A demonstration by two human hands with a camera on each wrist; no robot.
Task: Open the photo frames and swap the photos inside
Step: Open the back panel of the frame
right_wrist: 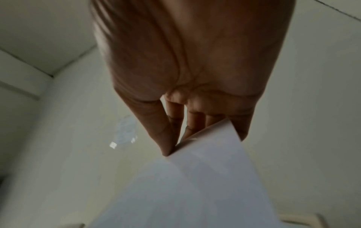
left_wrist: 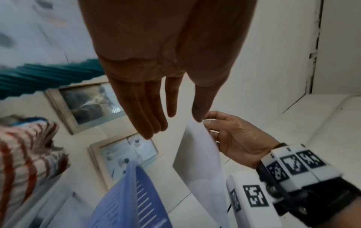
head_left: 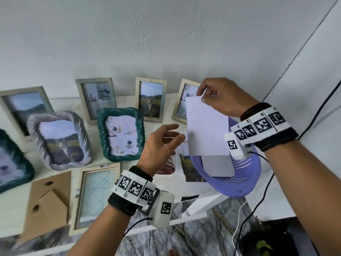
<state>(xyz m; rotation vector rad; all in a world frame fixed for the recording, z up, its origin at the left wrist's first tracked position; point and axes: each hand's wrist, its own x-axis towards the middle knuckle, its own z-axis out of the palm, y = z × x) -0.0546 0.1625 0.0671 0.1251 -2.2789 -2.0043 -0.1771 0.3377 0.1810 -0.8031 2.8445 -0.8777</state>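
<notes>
while pinched, photo [head_left: 206, 128] beyond left hand [head_left: 159, 145]

A white photo sheet [head_left: 206, 126] is held upright above the lilac basket [head_left: 245, 182], its blank back turned to the head camera and its top edge pinched. More prints [head_left: 190, 167] are lain flat beside and partly under the basket; 1 seems to show a grassy landscape, though it is blurred. An opened pale wood frame [head_left: 94, 196] is laid face down on the white table [head_left: 11, 204], its glass bare, with its brown cardboard backing [head_left: 48, 204] set just left of it. 2 twisted frames, 1 grey [head_left: 59, 139] and 1 teal [head_left: 120, 133], are stood behind, photos inside. 4 plain frames are leaned at the wall, 1 with a cat photo [head_left: 150, 98].
</notes>
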